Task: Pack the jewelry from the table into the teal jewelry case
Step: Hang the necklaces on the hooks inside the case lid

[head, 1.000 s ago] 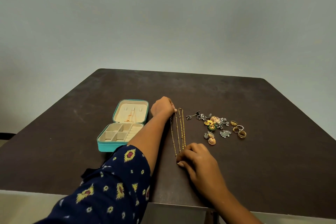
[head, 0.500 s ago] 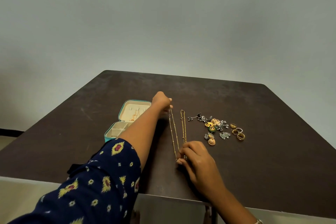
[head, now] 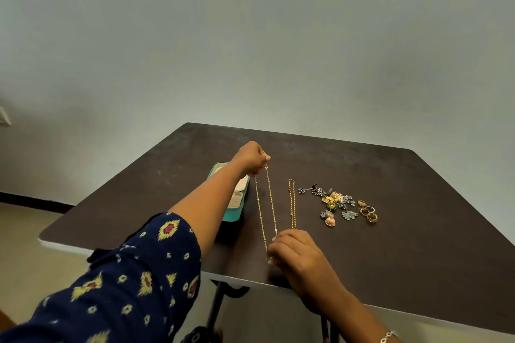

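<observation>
My left hand point(head: 250, 157) pinches the top ends of a thin gold chain point(head: 271, 203), lifted above the table. My right hand point(head: 295, 252) pinches the lower loop of that chain near the table's front edge. The chain stretches taut between both hands. A second gold chain point(head: 291, 203) lies flat just to its right. The open teal jewelry case point(head: 235, 213) stands behind my left forearm, mostly hidden by it. A pile of earrings point(head: 333, 203) and several rings point(head: 367, 210) lie to the right.
The dark brown table point(head: 418, 231) has its front edge close to my right hand and a black metal leg point(head: 220, 303) below. A plain grey wall stands behind. My patterned navy sleeve point(head: 125, 281) fills the lower left.
My left hand has risen and moved away, pulling the chain's top off the table. The chain has separated from the second one. My forearm now covers most of the case.
</observation>
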Demonstrator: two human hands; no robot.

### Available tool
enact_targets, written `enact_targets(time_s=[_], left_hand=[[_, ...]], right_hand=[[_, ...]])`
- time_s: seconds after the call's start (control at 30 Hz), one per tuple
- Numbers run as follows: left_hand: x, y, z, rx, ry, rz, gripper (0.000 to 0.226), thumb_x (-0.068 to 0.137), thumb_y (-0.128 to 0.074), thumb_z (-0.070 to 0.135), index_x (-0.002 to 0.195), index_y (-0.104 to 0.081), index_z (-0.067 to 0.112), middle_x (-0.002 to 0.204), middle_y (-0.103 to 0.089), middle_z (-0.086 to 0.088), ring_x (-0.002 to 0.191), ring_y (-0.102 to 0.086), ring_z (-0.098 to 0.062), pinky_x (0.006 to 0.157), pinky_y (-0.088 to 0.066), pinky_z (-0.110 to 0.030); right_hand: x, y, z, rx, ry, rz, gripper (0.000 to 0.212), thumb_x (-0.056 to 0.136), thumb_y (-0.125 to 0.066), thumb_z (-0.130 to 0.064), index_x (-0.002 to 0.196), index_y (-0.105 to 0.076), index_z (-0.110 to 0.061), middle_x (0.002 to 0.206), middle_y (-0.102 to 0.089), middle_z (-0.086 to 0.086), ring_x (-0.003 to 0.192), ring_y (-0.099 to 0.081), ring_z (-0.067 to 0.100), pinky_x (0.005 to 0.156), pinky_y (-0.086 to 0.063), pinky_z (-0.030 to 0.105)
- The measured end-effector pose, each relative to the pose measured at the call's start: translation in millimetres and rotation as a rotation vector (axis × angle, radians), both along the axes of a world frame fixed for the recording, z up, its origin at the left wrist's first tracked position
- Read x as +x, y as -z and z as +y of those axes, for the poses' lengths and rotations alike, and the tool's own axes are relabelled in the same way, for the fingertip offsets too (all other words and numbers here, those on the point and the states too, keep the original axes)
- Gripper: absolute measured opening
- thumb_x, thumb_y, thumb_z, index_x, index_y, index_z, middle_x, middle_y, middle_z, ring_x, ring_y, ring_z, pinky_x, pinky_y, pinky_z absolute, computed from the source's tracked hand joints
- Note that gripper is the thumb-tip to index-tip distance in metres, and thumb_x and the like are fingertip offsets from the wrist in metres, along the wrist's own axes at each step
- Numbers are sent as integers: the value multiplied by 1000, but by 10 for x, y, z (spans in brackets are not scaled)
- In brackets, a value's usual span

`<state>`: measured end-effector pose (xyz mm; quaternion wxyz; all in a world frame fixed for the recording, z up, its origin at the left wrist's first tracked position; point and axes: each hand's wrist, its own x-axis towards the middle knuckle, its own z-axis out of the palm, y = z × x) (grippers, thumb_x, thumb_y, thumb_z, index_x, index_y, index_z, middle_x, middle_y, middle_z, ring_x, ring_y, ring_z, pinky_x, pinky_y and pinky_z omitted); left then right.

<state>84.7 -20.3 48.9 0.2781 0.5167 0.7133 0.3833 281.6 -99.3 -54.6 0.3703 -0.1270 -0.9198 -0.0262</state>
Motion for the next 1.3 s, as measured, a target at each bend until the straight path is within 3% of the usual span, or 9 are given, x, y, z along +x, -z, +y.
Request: enact_targets(time_s=[0.13,0.33,0.47,0.6,0.77,0.93,1.0,1.17,1.3], left_hand=[[-9,-37,-173,29,-66,-236,21,93,-49,5,72,-50,7,64,-50,-7,52,-46,-13,49,-42,-21],[155,-40,-451,72,-45,-436,17,91,-48,-2,81,-57,7,71,-58,-8,59,-55,-14,57,-47,-23],[335,-55,-640,99,-6,-521,16,91,-49,-1,85,-60,9,73,-60,-5,61,-59,-13,62,-49,-25],[522,-46,-825,131,53,-575,20,90,-50,-2,79,-60,12,66,-61,-2,49,-62,-6,61,-48,-25],[761,-4,-1031,136,119,-547,19,89,-50,-4,80,-59,10,66,-60,-4,46,-60,-5,59,-50,-24],[923,96,-1178,136,136,-477,17,89,-51,-4,84,-59,11,77,-63,-7,67,-60,-15,67,-52,-28],[965,116,-1226,142,141,-465,13,89,-51,-2,89,-59,9,79,-64,-6,71,-61,-15,70,-51,-29],[1008,101,-1334,143,154,-499,14,90,-54,4,103,-56,7,80,-64,-6,68,-62,-13,65,-52,-27],[973,93,-1415,120,178,-487,22,85,-58,-1,106,-53,7,78,-64,-7,67,-63,-15,61,-52,-25]], right_hand=[[36,-211,-135,-406,-56,75,8,87,-53,-21,91,-57,-25,86,-59,-9,82,-53,5,74,-43,18],[104,-514,-268,-1355,-39,421,22,90,-47,4,84,-65,-7,68,-60,2,60,-64,9,60,-47,20],[199,-658,-293,-1722,-25,672,19,91,-44,2,86,-61,-5,68,-60,6,54,-64,10,52,-48,19],[252,-748,-355,-1781,-4,775,16,91,-46,0,87,-60,-7,64,-68,4,56,-67,10,54,-52,20],[304,-845,-444,-1749,-5,810,29,90,-34,8,100,-59,-3,87,-69,9,71,-70,13,67,-53,24],[333,-901,-508,-1681,-32,809,50,82,-23,20,118,-51,0,116,-61,13,97,-64,30,83,-50,34],[344,-922,-527,-1659,-44,776,51,82,-24,21,121,-50,-1,122,-58,13,96,-64,29,83,-51,35],[342,-931,-553,-1628,-61,695,51,82,-29,21,123,-50,-2,108,-64,12,76,-69,19,76,-55,31],[297,-902,-560,-1588,-69,627,48,83,-33,19,123,-49,-3,95,-64,11,83,-64,22,78,-54,31]])
